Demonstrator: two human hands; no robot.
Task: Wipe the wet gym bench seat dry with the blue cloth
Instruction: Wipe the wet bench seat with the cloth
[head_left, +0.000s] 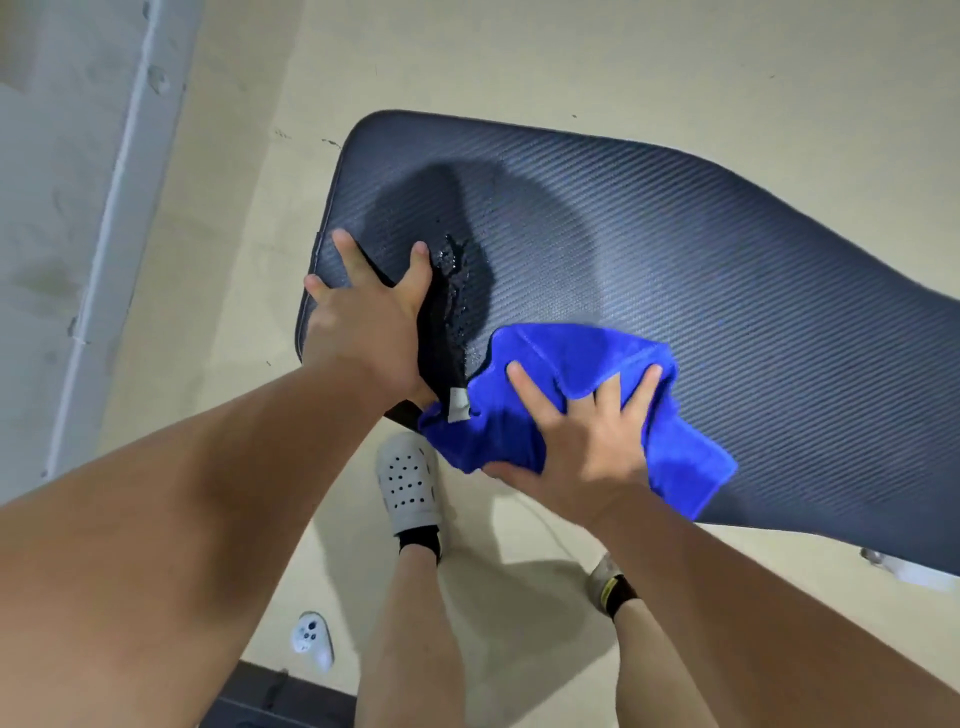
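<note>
The dark ribbed gym bench seat (675, 249) runs from the middle to the right edge. A wet patch with droplets (454, 280) glistens near its left end. My left hand (363, 317) rests flat on that end with fingers spread, beside the wet patch. A bunched blue cloth (524, 415) with a small white tag lies on the seat's near edge. My right hand (587, 441) presses down on the cloth with straight, spread fingers, its thumb under the cloth's near side.
Beige floor surrounds the bench. My feet in white perforated clogs (408, 483) stand just below the seat's near edge. A small white controller (311, 636) lies on the floor at lower left. A grey wall with a pale vertical strip (104, 234) runs along the left.
</note>
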